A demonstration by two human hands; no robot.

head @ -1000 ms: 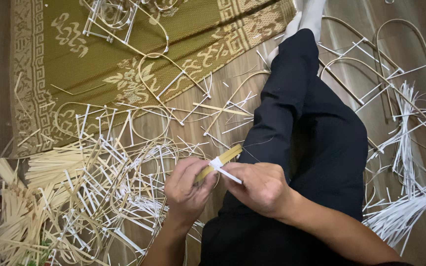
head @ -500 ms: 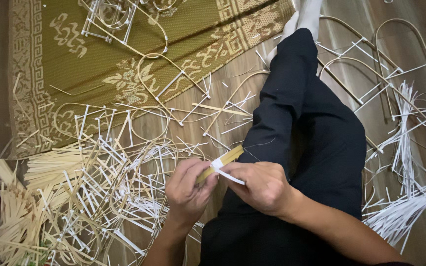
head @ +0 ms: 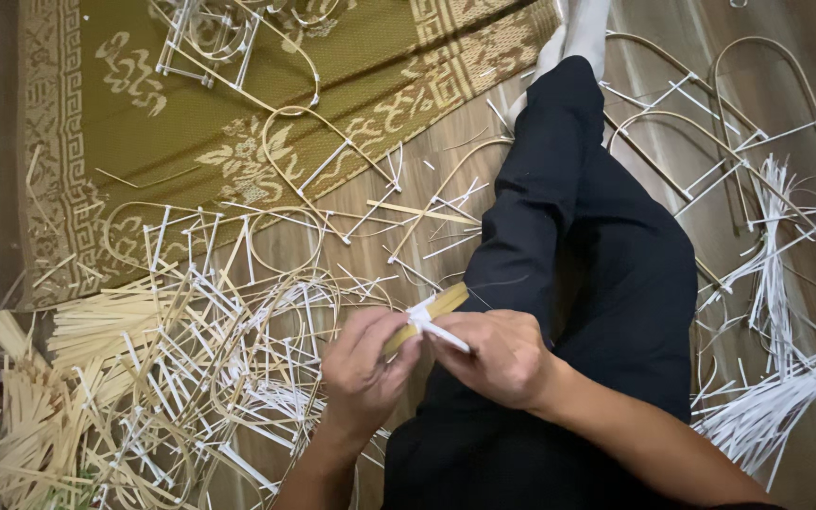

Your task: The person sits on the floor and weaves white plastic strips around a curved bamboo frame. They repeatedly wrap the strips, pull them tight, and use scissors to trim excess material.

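My left hand (head: pixel 363 364) grips a short flat bamboo stick (head: pixel 443 302) that points up and to the right. A white strip (head: pixel 424 317) is wrapped around the stick near its middle. My right hand (head: pixel 495 354) pinches the loose end of that white strip, right beside the left hand's fingertips. Both hands are held over my lap, above my black trouser leg (head: pixel 578 236).
A heap of bent bamboo hoops tied with white strips (head: pixel 229 349) lies at the left, beside bundles of cut bamboo sticks (head: pixel 21 416). An olive patterned mat (head: pixel 229 85) covers the floor beyond. More hoop frames (head: pixel 739 142) and loose white strips (head: pixel 776 397) lie at the right.
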